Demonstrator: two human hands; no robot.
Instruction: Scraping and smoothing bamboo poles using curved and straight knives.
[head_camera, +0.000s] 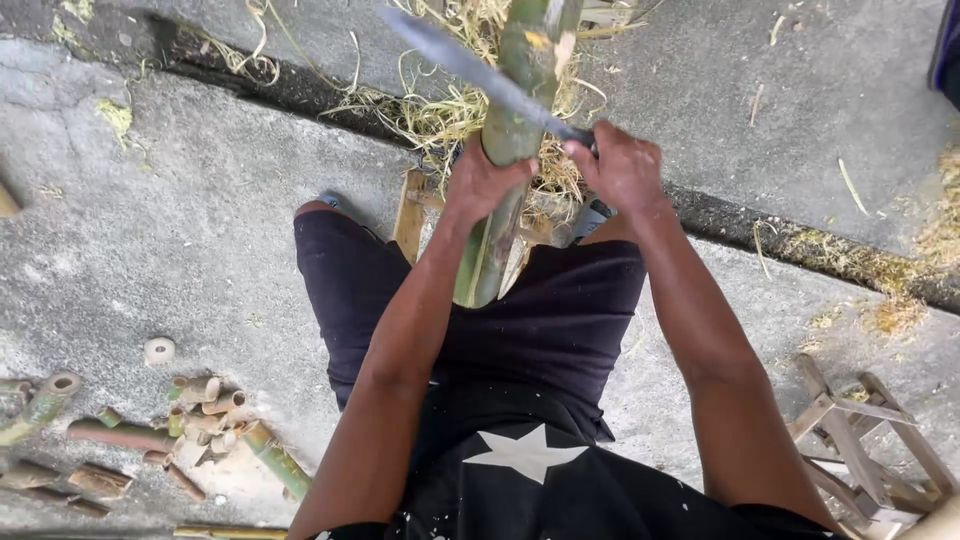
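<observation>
Nearest the lens is a dark shirt with a white star (523, 452), and above it dark shorts (560, 310) over the person's lap. From there the left hand (482, 182) wraps tight around a green bamboo pole (512, 120), fingers curled over its front. The right hand (622, 165) is closed on the handle of a long dark blade (470, 68), just beside the pole. The pole's long axis runs from between the knees away from the person, its near end at the lap and its far end passing out at the top edge of the view; it leans slightly to the right as it goes. The blade crosses the pole at a slant, its tip pointing up and left. Under the pole sits a low wooden stand (412, 212). Pale shavings (440, 115) lie heaped around a dark crack in the grey concrete ground (180, 240). Short cut bamboo pieces (200, 415) lie near the lower left corner of the ground, and a small wooden stool (860, 440) stands at the lower right.
</observation>
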